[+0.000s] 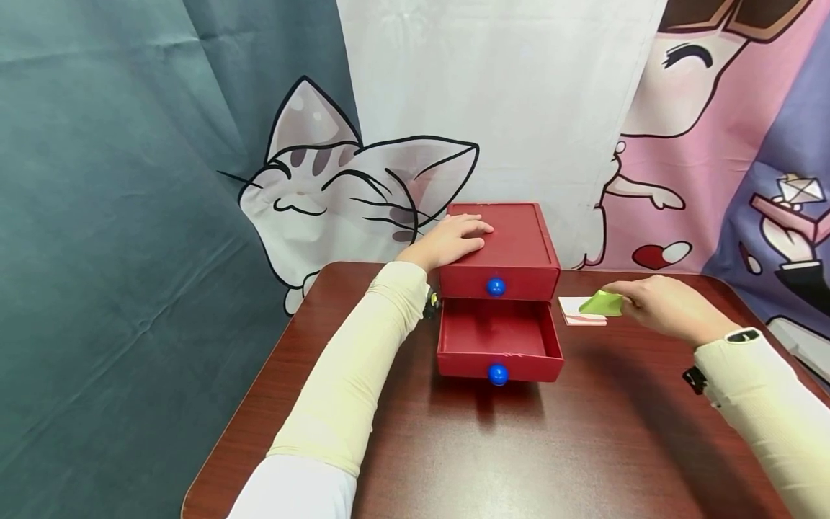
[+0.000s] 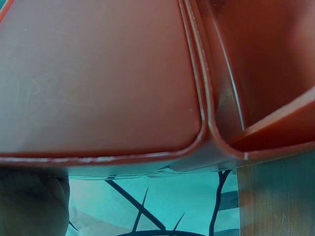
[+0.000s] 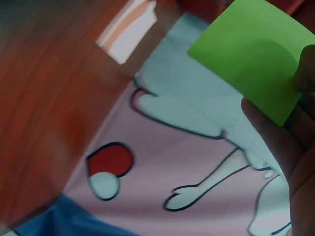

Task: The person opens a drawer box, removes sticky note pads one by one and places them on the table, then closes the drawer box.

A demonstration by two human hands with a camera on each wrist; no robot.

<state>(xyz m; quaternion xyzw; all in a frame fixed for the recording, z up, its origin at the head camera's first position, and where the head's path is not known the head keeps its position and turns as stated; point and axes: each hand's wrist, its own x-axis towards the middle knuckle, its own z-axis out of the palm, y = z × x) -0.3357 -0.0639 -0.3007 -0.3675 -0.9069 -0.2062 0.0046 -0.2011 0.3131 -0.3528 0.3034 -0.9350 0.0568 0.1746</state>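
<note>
A red two-drawer box with blue knobs stands toward the back of the table. Its lower drawer is pulled out, and nothing shows inside; the upper one is closed. My left hand rests on the left part of the box's top, fingers extended. In the left wrist view, only a dark part of that hand shows beside the box. Right of the box, above the table, my right hand pinches a green sticky note between thumb and fingers. Below the note lies a small white-and-pink pad, partly hidden by it.
The brown wooden table has rounded corners at the back. Behind it hangs a printed curtain with cartoon figures, close to the box's back.
</note>
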